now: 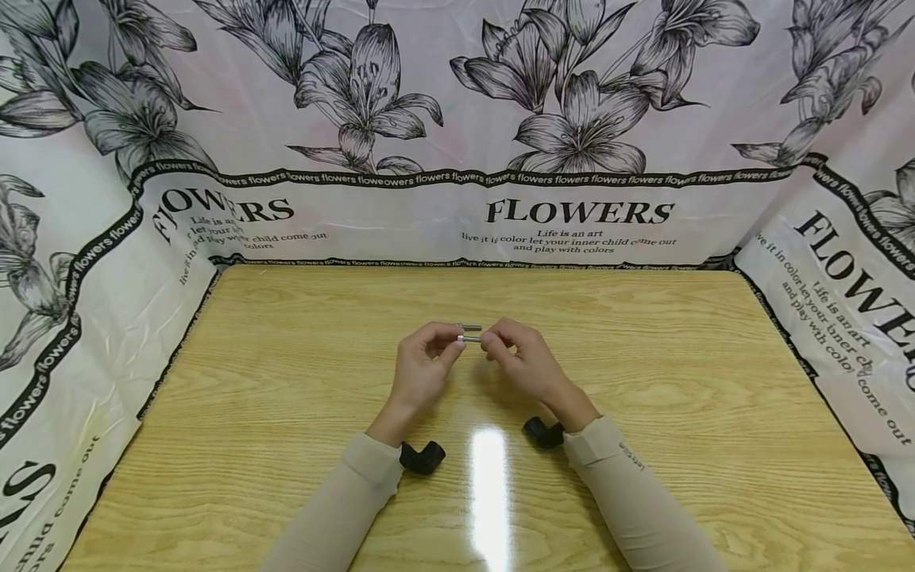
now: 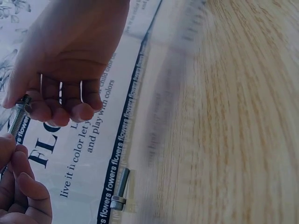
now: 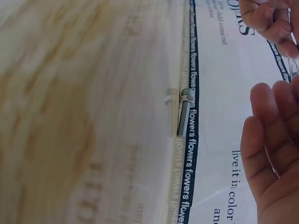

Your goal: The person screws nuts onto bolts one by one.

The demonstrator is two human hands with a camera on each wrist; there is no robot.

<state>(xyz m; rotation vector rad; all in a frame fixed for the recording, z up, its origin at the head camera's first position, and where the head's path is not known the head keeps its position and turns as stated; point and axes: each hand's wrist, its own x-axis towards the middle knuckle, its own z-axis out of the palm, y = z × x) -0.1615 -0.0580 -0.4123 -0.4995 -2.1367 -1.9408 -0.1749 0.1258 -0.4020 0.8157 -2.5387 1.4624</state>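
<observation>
A silver threaded bolt (image 1: 470, 339) spans the gap between the two hands, lying roughly crosswise over the table. My left hand (image 1: 422, 365) pinches its left end, where a head or nut shows beside the fingertips in the left wrist view (image 2: 60, 60). At the other end, my right hand (image 1: 529, 361) holds the shaft (image 2: 17, 119) between thumb and fingers. In the right wrist view the held bolt is mostly hidden by the right hand (image 3: 278, 144). A second bolt (image 1: 469, 327) with a nut (image 2: 117, 203) near its head lies on the table just beyond the hands.
The wood-grain table (image 1: 286, 381) is glossy, with a bright reflection near the front. A white flower-printed cloth (image 1: 400, 222) hangs behind the table and along both sides. Black wrist-worn pieces (image 1: 423, 458) sit by both sleeves.
</observation>
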